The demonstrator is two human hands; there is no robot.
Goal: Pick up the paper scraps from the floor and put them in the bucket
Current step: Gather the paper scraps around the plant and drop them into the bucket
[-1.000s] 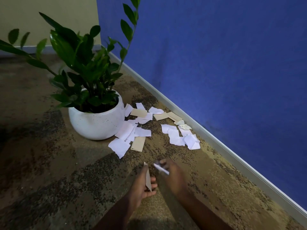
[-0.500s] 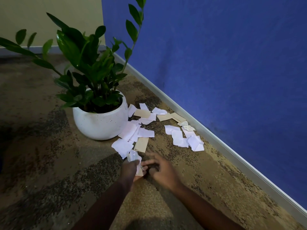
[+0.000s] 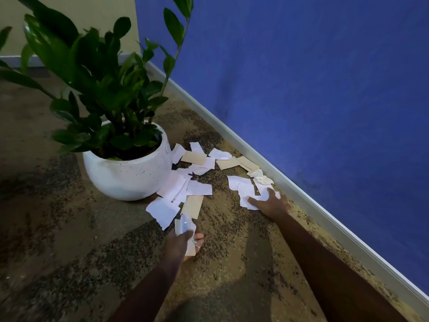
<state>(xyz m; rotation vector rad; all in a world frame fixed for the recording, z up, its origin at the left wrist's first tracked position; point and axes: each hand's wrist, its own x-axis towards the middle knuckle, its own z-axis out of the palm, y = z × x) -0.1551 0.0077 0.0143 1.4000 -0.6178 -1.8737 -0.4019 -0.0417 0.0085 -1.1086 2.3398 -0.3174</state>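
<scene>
Head view, setting: speckled brown carpet [image 3: 58, 228] meeting a blue wall [image 3: 301, 89] along a pale baseboard [image 3: 325, 219].
Paper scraps [image 3: 199, 188]: torn white and tan pieces lying flat and overlapping on the carpet, between the white pot [image 3: 127, 175] and the baseboard.
Near group: white sheets touching the pot's base, with a tan strip [image 3: 192, 205] at their lower edge.
Far group: white pieces just beside the baseboard, with one crumpled scrap [image 3: 261, 178] and tan cards [image 3: 232, 162] behind them.
Left hand [image 3: 180, 244]: low over the carpet, thumb and fingers pinching held scraps [image 3: 185, 225], white in front of tan.
Right hand [image 3: 270, 203]: reaching onto the far group, fingers apparently spread over white paper. Motion blur means it cannot be told whether any piece is pinched.
Hidden: the paper under the right palm, and the scrap edges tucked beneath one another.
Cut off: the plant [image 3: 104, 77] at the top and left edges, and both forearms at the bottom edge.
</scene>
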